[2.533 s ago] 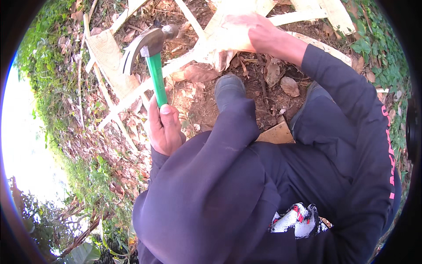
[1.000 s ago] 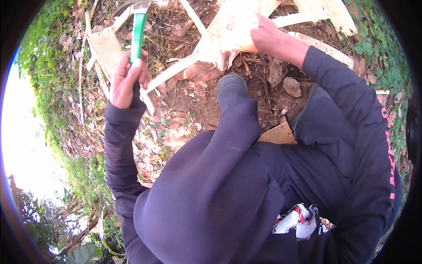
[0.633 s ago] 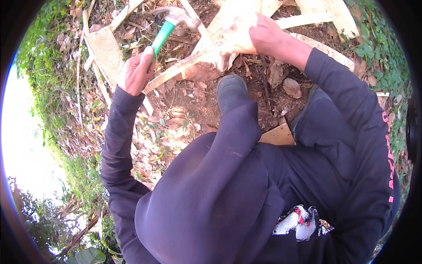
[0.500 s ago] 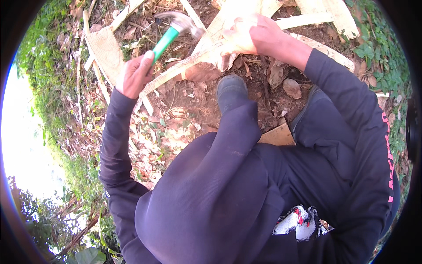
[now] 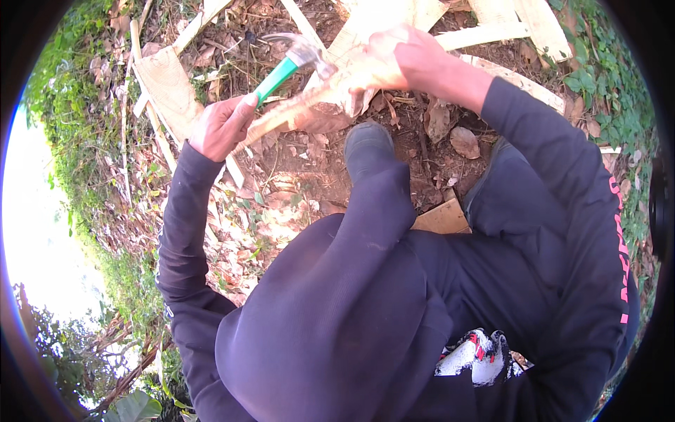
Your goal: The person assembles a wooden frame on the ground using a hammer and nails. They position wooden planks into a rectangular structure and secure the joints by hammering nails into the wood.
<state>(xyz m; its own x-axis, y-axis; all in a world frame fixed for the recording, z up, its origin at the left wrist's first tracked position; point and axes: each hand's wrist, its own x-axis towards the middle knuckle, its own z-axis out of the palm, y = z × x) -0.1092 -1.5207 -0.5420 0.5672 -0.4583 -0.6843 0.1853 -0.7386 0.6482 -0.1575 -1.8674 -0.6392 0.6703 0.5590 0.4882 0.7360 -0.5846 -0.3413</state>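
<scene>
My left hand (image 5: 223, 126) is wrapped round the green handle of a claw hammer (image 5: 279, 79). The metal head points right, close over a long, rough-edged wooden strip (image 5: 288, 116) that runs up to the right. At the strip's upper right end, my right hand (image 5: 409, 58) is closed on the wood in strong glare; its fingertips are partly washed out. Whether a nail is there I cannot make out. Behind the strip, a pale board (image 5: 383, 21) lies overexposed by sunlight.
Another wide board (image 5: 167, 83) lies at the left among thin sticks. More boards (image 5: 541, 29) and slats lie at the upper right. My boot (image 5: 368, 144) stands on leaf-strewn soil below the strip. A wooden block (image 5: 444, 216) sits by my leg, and green plants (image 5: 608, 77) grow at the right.
My left hand and the hammer have moved a little right and down, bringing the head nearer the strip. My right hand has shifted only slightly, staying on the wood.
</scene>
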